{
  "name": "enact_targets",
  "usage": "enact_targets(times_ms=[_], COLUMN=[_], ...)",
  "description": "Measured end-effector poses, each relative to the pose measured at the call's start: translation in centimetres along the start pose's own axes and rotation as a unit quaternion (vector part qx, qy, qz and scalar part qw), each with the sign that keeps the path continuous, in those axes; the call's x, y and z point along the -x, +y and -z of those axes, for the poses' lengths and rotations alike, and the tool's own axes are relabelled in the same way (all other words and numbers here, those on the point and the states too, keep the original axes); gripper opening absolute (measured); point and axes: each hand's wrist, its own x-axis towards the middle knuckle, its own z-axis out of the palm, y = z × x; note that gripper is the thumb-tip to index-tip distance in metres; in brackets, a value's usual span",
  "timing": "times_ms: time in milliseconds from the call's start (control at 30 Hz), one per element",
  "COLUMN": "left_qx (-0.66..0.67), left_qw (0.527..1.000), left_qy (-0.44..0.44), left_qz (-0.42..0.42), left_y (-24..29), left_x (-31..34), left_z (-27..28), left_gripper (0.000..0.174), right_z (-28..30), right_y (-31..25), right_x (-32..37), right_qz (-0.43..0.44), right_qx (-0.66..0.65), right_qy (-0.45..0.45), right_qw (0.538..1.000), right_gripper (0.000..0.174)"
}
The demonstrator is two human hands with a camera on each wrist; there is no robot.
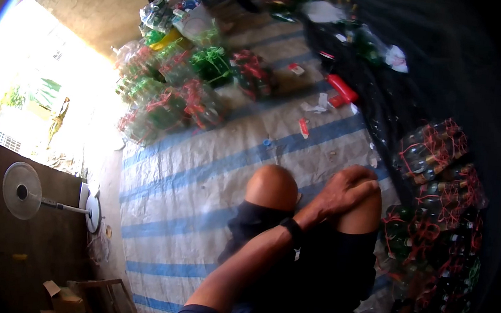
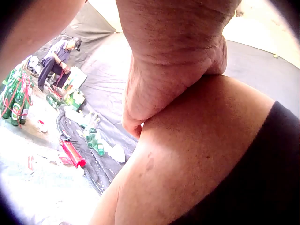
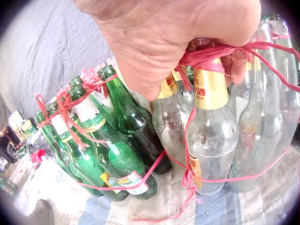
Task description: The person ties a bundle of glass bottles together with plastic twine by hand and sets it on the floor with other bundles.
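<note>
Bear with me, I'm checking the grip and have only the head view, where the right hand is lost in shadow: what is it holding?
Observer: The right hand grips red string gathered atop a tied bundle of clear bottles.
Operator: Anything beside it?
Observer: A string-tied bundle of green bottles stands next to it.
Operator: Anyone else around?
Observer: The left wrist view shows a seated person in the background.

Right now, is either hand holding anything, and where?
The right hand grips the red twine atop the bundle of clear glass bottles; the left hand holds nothing.
</note>
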Motion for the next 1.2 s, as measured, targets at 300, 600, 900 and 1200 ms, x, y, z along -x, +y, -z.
enact_targets(times_ms=[300, 600, 900, 1200], left_qx=[0.044, 0.077, 0.117, 0.088], left_qw=[0.999, 0.997, 0.993, 0.996], left_qy=[-0.008, -0.014, -0.014, -0.008], left_qz=[0.0, 0.019, 0.03, 0.02], left_y=[-0.8, -0.2, 0.0, -0.1], left_x=[-0.1, 0.0, 0.1, 0.0], left_z=[-0.4, -0.4, -0.6, -0.4], left_gripper=[0.045, 0.044, 0.04, 0.039], right_z=[-5.2, -6.6, 0.3, -0.9], right_y=[3.8, 4.8, 0.7, 1.5], right_x=[-1.8, -2.7, 0.7, -0.3], right_qz=[0.002, 0.059, 0.03, -0.059], right_qx=[-0.027, -0.005, 0.029, -0.025], right_qy=[-0.027, -0.048, -0.071, -0.106], right_qw=[0.999, 0.997, 0.997, 0.992], right_gripper=[0.095, 0.066, 0.073, 0.084])
